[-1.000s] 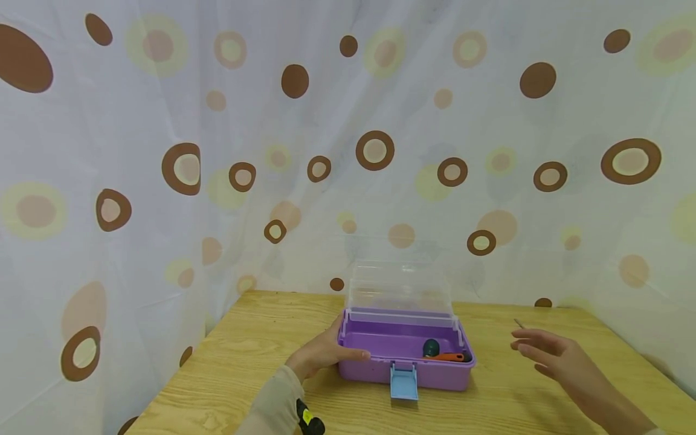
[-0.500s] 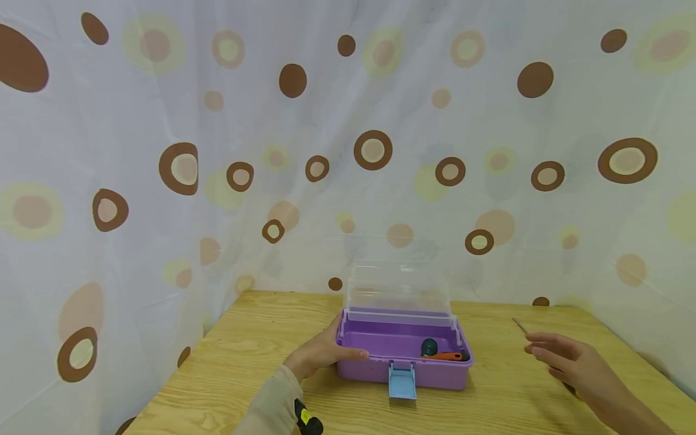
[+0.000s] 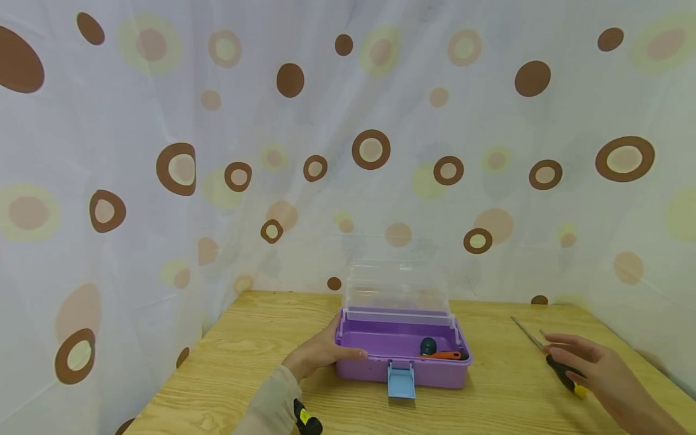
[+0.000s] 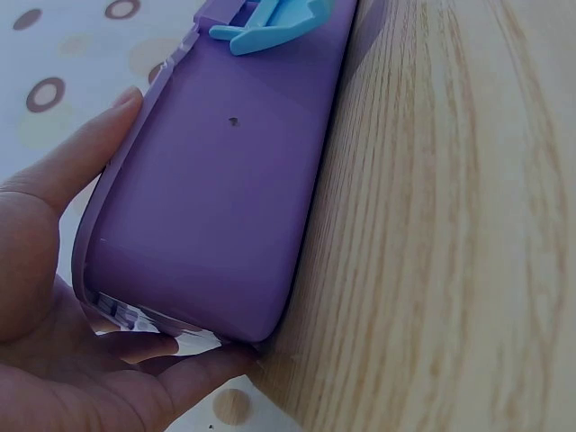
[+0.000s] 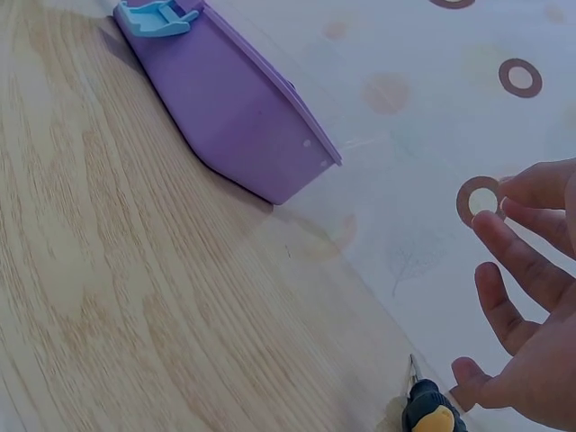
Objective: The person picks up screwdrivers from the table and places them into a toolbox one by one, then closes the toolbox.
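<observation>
A purple plastic toolbox [image 3: 435, 375] with a clear lid [image 3: 399, 284] raised stands on the wooden table. My left hand [image 3: 319, 353] grips its left end, thumb along the front rim and fingers against the end wall, as the left wrist view shows. Inside lie a dark green rounded thing [image 3: 428, 346] and an orange-handled tool [image 3: 447, 355]. To the right, my right hand [image 3: 595, 365] hovers with loosely bent fingers above a screwdriver [image 3: 560, 370], whose handle is black and yellow. A thin tip [image 3: 542, 331] shows just beyond the fingertips; its other end is hidden.
A light blue latch [image 3: 401, 382] hangs down on the toolbox's front. A black and yellow handle [image 3: 307, 420] pokes out beside the left sleeve at the bottom. White curtain [image 3: 326, 90] with brown circles stands behind the table [image 3: 261, 329] and along both sides.
My right hand has moved to the right, uncovering the screwdriver's shaft and handle on the table. My left hand keeps its grip on the toolbox, which has not moved.
</observation>
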